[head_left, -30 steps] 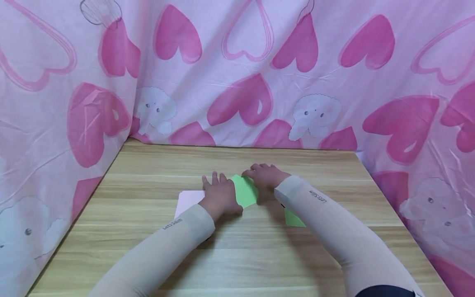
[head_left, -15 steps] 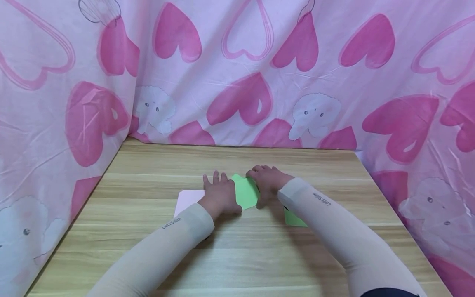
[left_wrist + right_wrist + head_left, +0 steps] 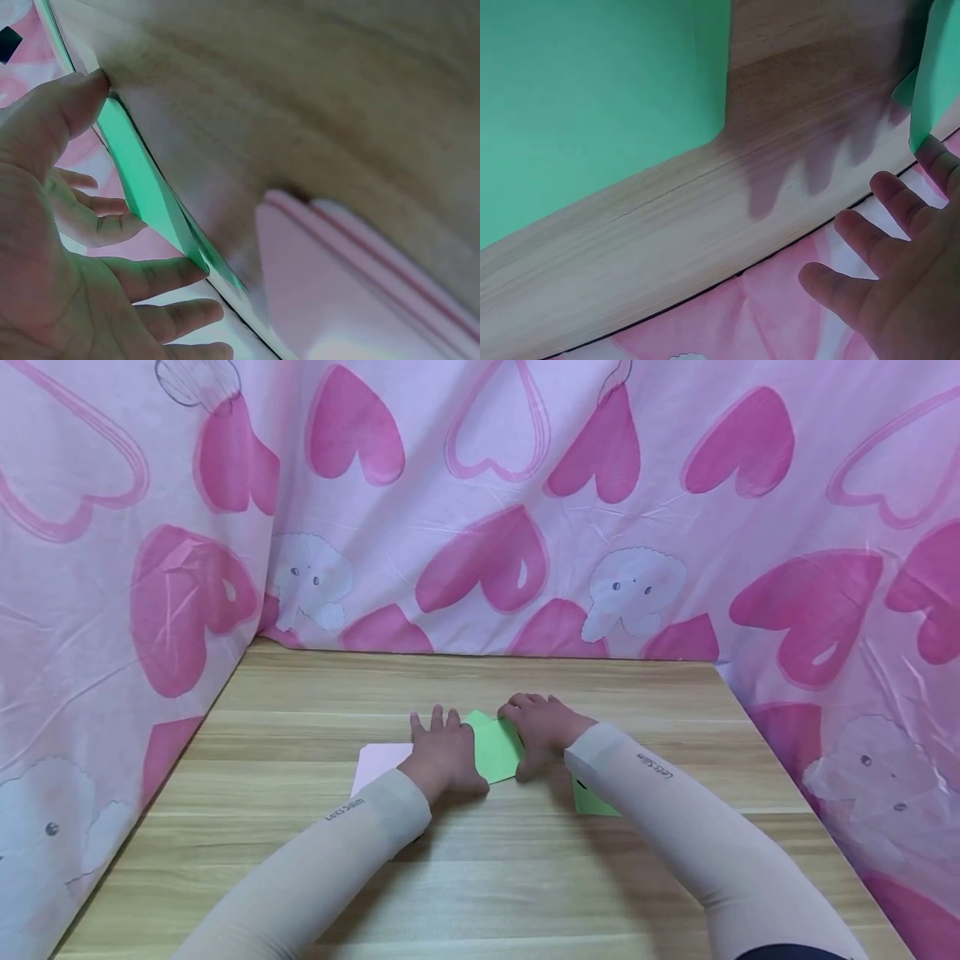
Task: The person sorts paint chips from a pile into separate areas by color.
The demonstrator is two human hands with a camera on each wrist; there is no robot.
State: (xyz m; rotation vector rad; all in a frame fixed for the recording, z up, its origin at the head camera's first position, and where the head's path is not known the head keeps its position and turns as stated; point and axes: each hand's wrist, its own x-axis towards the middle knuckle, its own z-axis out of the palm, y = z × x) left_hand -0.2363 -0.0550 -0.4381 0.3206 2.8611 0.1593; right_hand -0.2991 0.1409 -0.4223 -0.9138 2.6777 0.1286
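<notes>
A folded green paper (image 3: 496, 748) lies on the wooden table (image 3: 480, 877) between my two hands. My left hand (image 3: 444, 752) lies flat on its left side with fingers straight and spread. In the left wrist view the left hand's thumb (image 3: 71, 105) touches the green paper's (image 3: 142, 191) raised edge. My right hand (image 3: 543, 727) rests on the paper's right edge, with its fingers (image 3: 900, 217) spread and one fingertip against a green flap (image 3: 939, 75). A second green sheet (image 3: 592, 799) lies partly under my right forearm.
A pale pink paper (image 3: 377, 763) lies flat just left of my left hand, also seen as the pink sheet (image 3: 345, 292) in the left wrist view. Pink heart-patterned cloth (image 3: 480, 510) walls the table at the back and on both sides.
The right hand has shifted slightly to the right along the green paper's edge. The left hand and the papers stay where they were.
</notes>
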